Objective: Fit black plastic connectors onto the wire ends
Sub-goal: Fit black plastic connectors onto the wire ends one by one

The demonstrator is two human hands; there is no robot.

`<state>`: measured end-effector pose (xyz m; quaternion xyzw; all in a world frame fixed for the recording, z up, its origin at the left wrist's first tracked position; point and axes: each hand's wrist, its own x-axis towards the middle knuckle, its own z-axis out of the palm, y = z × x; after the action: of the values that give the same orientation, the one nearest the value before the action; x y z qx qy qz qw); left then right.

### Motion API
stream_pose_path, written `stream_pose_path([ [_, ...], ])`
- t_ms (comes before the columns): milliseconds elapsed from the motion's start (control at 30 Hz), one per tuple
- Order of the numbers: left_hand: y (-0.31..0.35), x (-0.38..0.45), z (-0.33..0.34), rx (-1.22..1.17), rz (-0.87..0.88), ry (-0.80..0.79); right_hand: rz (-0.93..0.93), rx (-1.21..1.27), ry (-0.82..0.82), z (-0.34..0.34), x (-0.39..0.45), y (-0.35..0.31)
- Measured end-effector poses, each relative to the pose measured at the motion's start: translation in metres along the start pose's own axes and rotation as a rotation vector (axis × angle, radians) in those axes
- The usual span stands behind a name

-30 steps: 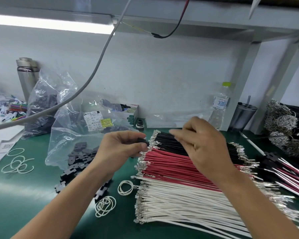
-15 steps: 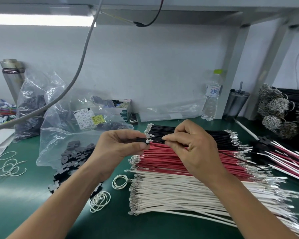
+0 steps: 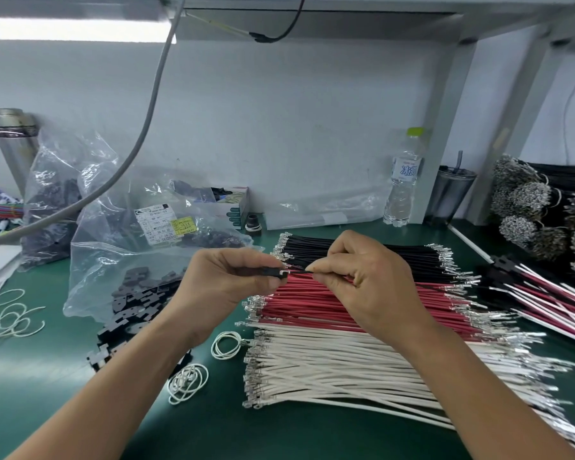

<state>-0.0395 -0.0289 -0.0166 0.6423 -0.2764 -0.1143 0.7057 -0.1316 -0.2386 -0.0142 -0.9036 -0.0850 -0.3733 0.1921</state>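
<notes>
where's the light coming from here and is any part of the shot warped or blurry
Head view: a strip light under the shelf at upper left is blown out to white and glares off the plastic bags; the wide lens bows the shelf posts and stretches both forearms; the white wires smear toward the lower right corner, while the black connector stays fairly sharp.

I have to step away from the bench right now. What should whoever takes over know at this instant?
Left hand pinches a black connector. Right hand pinches a black wire, its tip at the connector's mouth; seating cannot be judged.
Black wires, red wires and white wires lie in rows on the green mat; loose connectors lie left.
Finished sets lie right. Most wires remain bare.
</notes>
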Motion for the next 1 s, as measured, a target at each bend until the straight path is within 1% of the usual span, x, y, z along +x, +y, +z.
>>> stream_pose_path([
  [133, 0.0, -0.001, 0.001, 0.102, 0.045, 0.006, 0.057, 0.07, -0.063, 0.0, 0.001, 0.001],
  [233, 0.001, -0.002, 0.0, 0.097, 0.025, 0.003, 0.137, 0.169, -0.127, 0.005, 0.0, 0.0],
  [300, 0.001, -0.003, 0.0, 0.093, 0.018, -0.002, 0.139, 0.178, -0.142, 0.009, -0.001, -0.002],
  [433, 0.0, -0.002, -0.003, 0.121, 0.019, -0.005, 0.039, 0.061, -0.107, 0.011, -0.004, -0.007],
  [533, -0.005, 0.0, 0.0, 0.235, 0.062, -0.013, -0.101, -0.125, -0.068, 0.011, -0.004, -0.013],
  [567, -0.006, 0.001, 0.0, 0.245, 0.066, -0.004, -0.111, -0.135, -0.057, 0.012, -0.004, -0.013],
  [667, -0.006, 0.0, 0.0, 0.178, 0.045, -0.013, -0.058, -0.039, -0.039, 0.015, -0.004, -0.011],
  [767, -0.005, 0.0, -0.002, 0.173, 0.041, -0.017, 0.022, 0.065, -0.083, 0.016, -0.005, -0.007],
  [833, -0.005, 0.001, -0.001, 0.188, 0.042, -0.001, 0.065, 0.079, -0.1, 0.017, -0.004, -0.005],
  [1000, -0.007, 0.0, 0.001, 0.21, 0.039, 0.011, 0.044, 0.075, -0.07, 0.021, -0.001, -0.01],
])
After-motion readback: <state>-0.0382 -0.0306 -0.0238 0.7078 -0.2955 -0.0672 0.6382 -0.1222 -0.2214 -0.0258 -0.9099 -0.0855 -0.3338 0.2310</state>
